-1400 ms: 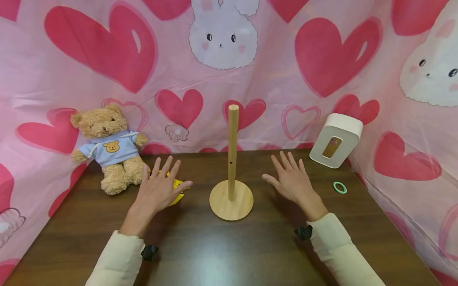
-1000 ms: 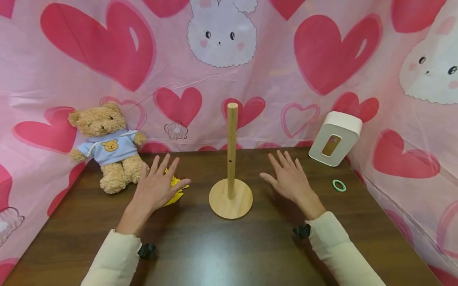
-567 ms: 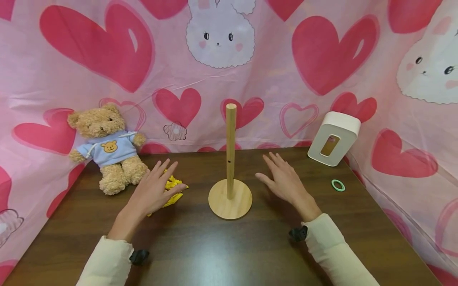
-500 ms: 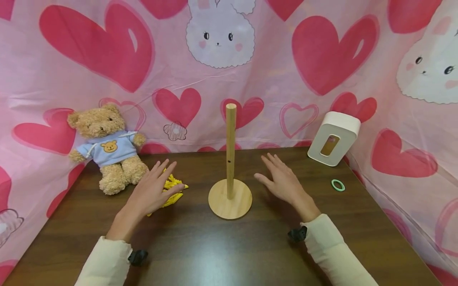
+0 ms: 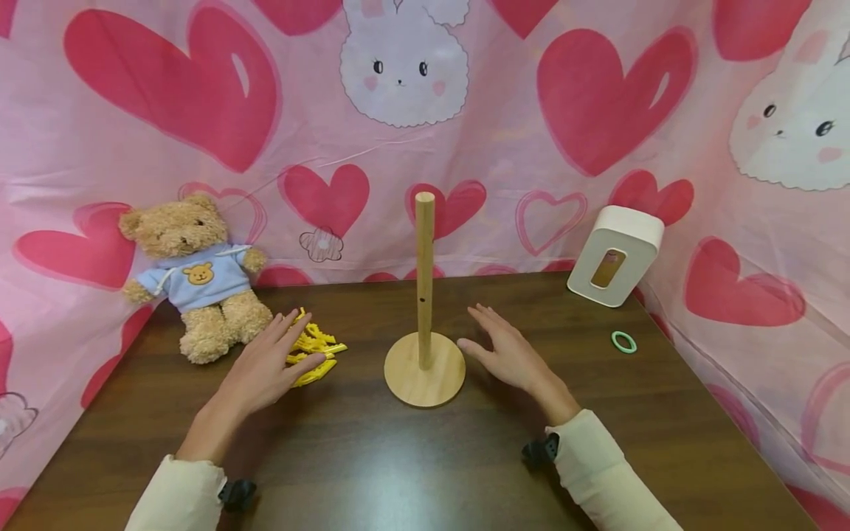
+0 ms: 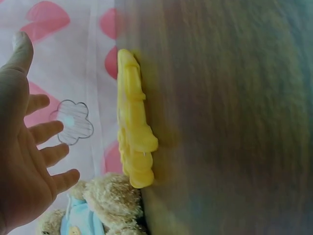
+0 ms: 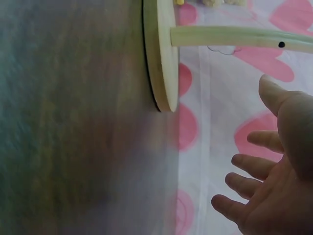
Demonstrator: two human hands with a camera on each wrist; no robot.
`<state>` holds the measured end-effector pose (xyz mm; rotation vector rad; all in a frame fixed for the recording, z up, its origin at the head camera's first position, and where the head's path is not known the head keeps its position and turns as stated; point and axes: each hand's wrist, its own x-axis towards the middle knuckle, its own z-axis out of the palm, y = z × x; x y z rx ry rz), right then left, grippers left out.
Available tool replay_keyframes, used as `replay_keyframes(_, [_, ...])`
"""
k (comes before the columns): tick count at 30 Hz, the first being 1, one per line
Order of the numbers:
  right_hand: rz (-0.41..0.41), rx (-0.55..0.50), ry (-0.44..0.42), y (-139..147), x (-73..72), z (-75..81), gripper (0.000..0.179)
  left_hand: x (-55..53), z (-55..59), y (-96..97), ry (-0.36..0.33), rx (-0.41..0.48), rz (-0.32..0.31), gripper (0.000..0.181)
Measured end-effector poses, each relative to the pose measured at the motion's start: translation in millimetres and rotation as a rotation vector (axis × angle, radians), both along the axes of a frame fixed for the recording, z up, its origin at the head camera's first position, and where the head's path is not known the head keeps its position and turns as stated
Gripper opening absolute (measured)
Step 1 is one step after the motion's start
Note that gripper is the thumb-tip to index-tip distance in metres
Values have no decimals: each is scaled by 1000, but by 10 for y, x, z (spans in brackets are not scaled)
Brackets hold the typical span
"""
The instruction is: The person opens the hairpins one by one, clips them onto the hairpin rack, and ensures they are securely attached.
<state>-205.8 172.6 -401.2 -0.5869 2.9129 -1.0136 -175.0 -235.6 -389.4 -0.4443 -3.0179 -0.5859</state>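
Observation:
My left hand [image 5: 262,369] hovers over yellow plastic pieces [image 5: 315,375] on the table, its fingers extended and holding nothing. In the left wrist view, a lumpy yellow piece [image 6: 131,117] lies on the table apart from my fingertips; the hand partly covers the yellow pieces in the head view. A wooden stand [image 5: 425,284] rises upright from a round base in the middle. Just right of it is my right hand [image 5: 510,358], fingers extended and thumb near the base. The right wrist view shows this hand [image 7: 288,186] with nothing in its grasp.
A teddy bear [image 5: 206,284] in a blue top leans at the back left. At the back right stands a white box [image 5: 616,254] with an oval window, a green ring [image 5: 623,341] in front of it. A pink heart-print cloth [image 5: 392,162] hangs behind the table [image 5: 392,472].
Both hands have drawn slightly towards me. The right hand has come left, closer to the wooden stand, and the left hand has slid left, uncovering more of the yellow pieces.

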Motion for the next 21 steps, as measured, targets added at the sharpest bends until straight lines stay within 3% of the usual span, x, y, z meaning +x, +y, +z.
replay_keyframes(13, [82, -101, -56, -96, 12, -93, 78, -22, -118, -183, -61, 90, -28, 85])
replay_keyframes(21, [63, -150, -169, -155, 15, -108, 75, 5, -153, -291, -83, 153, -25, 91])
